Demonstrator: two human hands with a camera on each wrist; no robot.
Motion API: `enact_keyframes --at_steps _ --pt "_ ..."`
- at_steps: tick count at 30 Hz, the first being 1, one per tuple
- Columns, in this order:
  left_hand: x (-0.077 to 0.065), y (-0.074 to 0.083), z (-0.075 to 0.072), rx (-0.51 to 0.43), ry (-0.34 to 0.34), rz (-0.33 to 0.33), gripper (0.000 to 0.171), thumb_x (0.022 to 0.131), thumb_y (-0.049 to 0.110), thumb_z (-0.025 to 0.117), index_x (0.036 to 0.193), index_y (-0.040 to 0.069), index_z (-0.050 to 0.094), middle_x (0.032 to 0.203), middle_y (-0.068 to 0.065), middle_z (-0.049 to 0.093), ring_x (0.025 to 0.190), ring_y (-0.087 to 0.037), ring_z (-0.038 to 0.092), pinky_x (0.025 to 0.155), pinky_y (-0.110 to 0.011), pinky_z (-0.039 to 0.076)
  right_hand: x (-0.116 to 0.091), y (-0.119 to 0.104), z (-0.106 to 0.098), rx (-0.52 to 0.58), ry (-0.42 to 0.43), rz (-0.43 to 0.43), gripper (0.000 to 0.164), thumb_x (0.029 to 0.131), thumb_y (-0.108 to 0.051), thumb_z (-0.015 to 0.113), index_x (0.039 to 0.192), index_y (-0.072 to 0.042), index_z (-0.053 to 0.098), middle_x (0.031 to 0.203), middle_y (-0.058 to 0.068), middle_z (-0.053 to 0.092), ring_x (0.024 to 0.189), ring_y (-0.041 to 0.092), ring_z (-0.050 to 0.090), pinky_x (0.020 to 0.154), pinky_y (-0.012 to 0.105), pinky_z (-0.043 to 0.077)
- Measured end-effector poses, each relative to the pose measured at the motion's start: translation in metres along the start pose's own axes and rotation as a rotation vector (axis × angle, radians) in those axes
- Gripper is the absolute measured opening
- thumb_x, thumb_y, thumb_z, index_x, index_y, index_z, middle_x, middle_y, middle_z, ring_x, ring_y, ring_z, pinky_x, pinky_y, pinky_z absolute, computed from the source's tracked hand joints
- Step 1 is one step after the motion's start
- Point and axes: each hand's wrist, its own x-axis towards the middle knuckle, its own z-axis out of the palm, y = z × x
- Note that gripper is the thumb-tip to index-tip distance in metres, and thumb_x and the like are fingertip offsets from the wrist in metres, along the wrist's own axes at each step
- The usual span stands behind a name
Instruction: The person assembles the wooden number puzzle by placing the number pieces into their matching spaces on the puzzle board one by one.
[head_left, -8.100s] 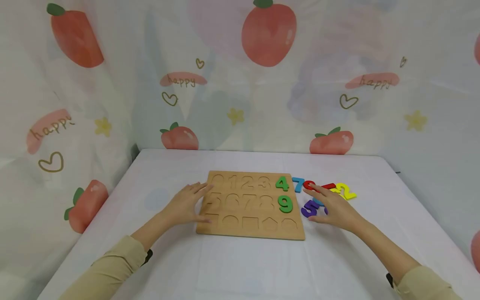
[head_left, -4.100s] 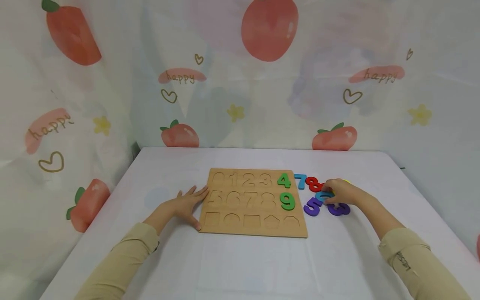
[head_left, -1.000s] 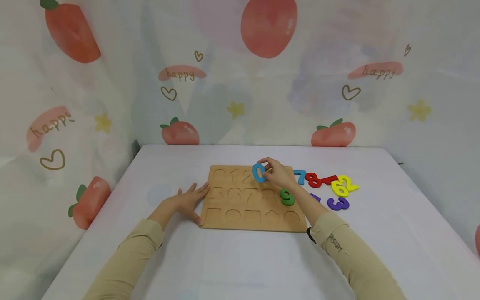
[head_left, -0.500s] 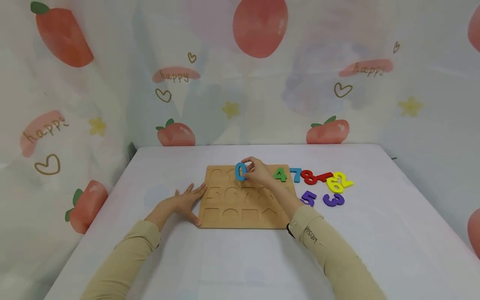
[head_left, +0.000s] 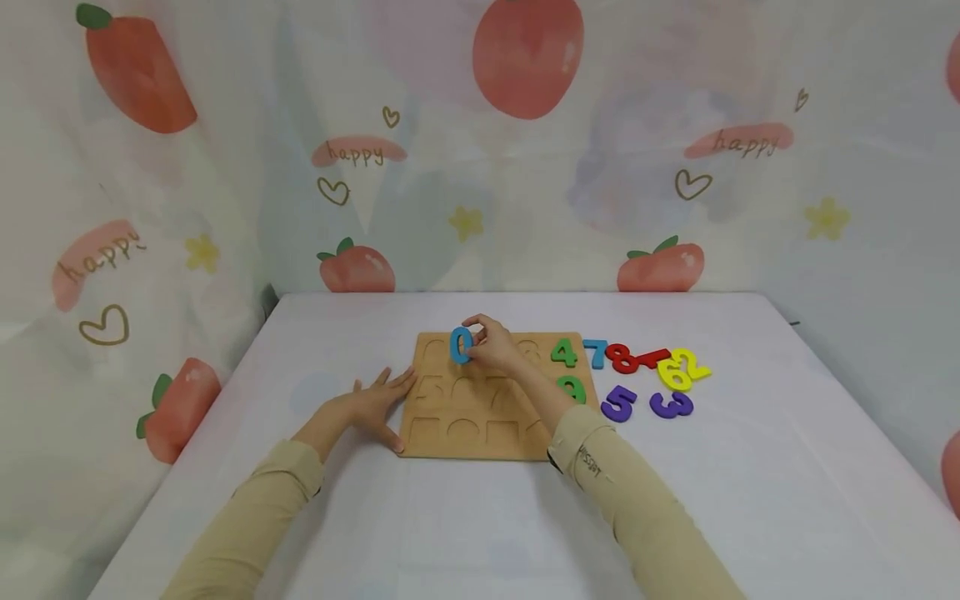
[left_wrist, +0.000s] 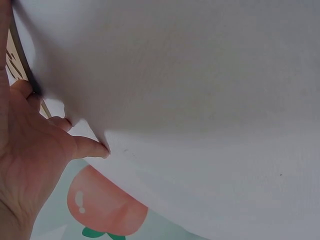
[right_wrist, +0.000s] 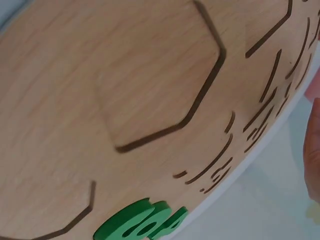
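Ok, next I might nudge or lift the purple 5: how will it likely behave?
The purple 5 is probably stiff: it looks like a solid, thick cut-out. It likely slides rather than rolls or tips, since it lies flat on the table. It should be light, judging by the similar-looking blue 0, which the right hand holds up in a pinch.

We see blue 0 point(head_left: 454, 346) and 7 point(head_left: 599, 353), green 4 point(head_left: 567, 355) and 9 point(head_left: 579, 389), red 8 point(head_left: 621, 358) and 1 point(head_left: 652, 359), yellow 6 point(head_left: 664, 377) and 2 point(head_left: 699, 372), purple 5 point(head_left: 621, 404) and 3 point(head_left: 679, 405), a tan board point(head_left: 480, 408), beige sleeves point(head_left: 622, 483), a fruit-patterned wall point(head_left: 525, 200).
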Motion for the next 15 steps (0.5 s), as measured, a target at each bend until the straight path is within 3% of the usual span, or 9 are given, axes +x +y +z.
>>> enact_keyframes --at_steps 8,12,15 --pt "0.001 -0.001 0.000 -0.012 0.004 -0.010 0.126 0.060 0.049 0.083 0.153 0.014 0.004 0.160 -0.004 -0.006 0.145 -0.041 -0.008 0.101 -0.077 0.001 0.013 0.002 0.010 0.030 -0.034 -0.019 0.043 0.084 0.010 0.059 0.126 0.005 0.049 0.074 0.006 0.048 0.063 0.016 0.053 0.067 0.038 0.057" --pt "0.002 -0.002 0.000 -0.019 0.004 0.000 0.126 0.061 0.048 0.083 0.153 0.014 0.004 0.160 -0.003 -0.007 0.145 -0.040 -0.010 0.101 -0.077 0.000 0.023 0.005 0.015 0.028 -0.022 -0.003 0.043 0.085 0.005 0.061 0.127 -0.001 0.053 0.077 0.009 0.052 0.063 0.017 0.055 0.064 0.032 0.054" --pt "0.001 -0.002 0.000 -0.027 0.003 0.003 0.126 0.061 0.048 0.083 0.153 0.014 0.004 0.160 -0.004 -0.006 0.145 -0.040 -0.010 0.101 -0.077 -0.001 0.034 0.015 0.020 0.050 -0.028 -0.049 0.041 0.085 0.001 0.064 0.124 -0.007 0.056 0.075 0.006 0.053 0.062 0.016 0.057 0.059 0.028 0.052"
